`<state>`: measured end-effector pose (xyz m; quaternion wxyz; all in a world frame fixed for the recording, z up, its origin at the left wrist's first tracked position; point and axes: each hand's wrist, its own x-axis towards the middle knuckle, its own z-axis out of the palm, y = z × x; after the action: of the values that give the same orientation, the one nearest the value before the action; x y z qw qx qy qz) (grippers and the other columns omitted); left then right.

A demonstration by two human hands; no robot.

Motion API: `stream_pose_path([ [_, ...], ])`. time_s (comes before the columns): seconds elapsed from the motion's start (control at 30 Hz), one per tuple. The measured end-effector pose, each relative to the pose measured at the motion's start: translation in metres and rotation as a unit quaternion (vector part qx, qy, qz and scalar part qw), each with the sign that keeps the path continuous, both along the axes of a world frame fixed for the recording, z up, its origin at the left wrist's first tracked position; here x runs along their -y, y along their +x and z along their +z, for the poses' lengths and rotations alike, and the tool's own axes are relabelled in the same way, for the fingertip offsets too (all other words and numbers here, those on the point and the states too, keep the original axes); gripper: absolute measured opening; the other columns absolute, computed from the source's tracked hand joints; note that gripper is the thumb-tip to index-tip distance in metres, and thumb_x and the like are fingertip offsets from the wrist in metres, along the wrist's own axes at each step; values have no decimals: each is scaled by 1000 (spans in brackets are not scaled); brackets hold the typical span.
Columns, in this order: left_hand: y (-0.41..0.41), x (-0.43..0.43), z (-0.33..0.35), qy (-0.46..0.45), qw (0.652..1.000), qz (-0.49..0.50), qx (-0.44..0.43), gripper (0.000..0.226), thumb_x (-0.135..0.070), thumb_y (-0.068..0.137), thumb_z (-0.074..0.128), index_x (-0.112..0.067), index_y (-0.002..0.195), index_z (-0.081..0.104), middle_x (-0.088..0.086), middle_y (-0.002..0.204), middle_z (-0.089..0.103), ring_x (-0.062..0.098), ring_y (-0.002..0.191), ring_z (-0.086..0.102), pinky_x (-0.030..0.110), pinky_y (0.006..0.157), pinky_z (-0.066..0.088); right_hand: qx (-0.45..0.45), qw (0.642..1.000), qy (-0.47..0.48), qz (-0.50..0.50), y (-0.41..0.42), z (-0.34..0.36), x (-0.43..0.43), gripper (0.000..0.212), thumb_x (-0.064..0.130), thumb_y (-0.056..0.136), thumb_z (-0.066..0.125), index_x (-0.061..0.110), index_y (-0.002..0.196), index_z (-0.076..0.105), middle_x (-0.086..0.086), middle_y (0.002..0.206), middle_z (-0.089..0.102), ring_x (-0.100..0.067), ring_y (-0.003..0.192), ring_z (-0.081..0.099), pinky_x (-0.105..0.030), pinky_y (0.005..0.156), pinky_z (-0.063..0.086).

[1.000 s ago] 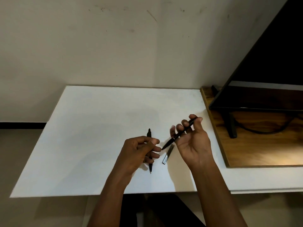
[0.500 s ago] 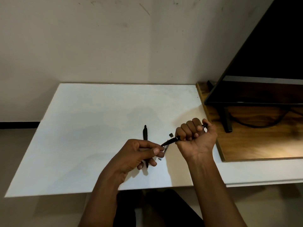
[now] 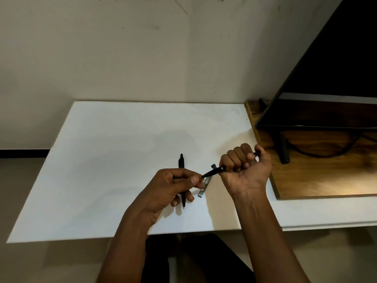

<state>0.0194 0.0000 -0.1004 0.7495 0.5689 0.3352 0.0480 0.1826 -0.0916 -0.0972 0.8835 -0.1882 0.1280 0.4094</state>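
the black pen (image 3: 213, 172) looks like smooth, slightly glossy plastic with a thin bright metal ring round its barrel. the second pen (image 3: 181, 162) is a duller black plastic, and the flat strip (image 3: 202, 190) glints like bare metal. the white tabletop (image 3: 122, 160) is smooth and matt, the wooden board (image 3: 326, 180) shows dark grain under shiny varnish, the screen (image 3: 336, 68) is glossy black, and the wall (image 3: 142, 58) is matt, scuffed paint.

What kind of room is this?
Probably a desk corner at home: a white table against a plain wall, a dark flat screen on a wooden board, and a black pen gripped in the right hand.
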Motion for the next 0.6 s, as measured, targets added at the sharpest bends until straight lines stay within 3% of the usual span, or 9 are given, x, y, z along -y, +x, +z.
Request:
stream_pose_path([
  [0.2, 0, 0, 0, -10, 1000, 2, 13, 15, -19, 92, 65, -12, 98, 77, 7, 97, 79, 8, 56, 62, 16, 43, 35, 5, 1000, 2, -4, -2, 5, 0, 43, 26, 88, 34, 16, 47, 34, 5, 39, 23, -10, 42, 7, -22, 40, 12],
  [0.6, -1, -1, -1, -13, 1000, 6, 16, 16, -18, 92, 65, -11, 100, 76, 7, 97, 79, 8, 55, 61, 16, 42, 35, 4, 1000, 15, -6, -2, 6, -1, 46, 28, 91, 34, 16, 46, 35, 5, 39, 24, -10, 42, 7, -22, 38, 13],
])
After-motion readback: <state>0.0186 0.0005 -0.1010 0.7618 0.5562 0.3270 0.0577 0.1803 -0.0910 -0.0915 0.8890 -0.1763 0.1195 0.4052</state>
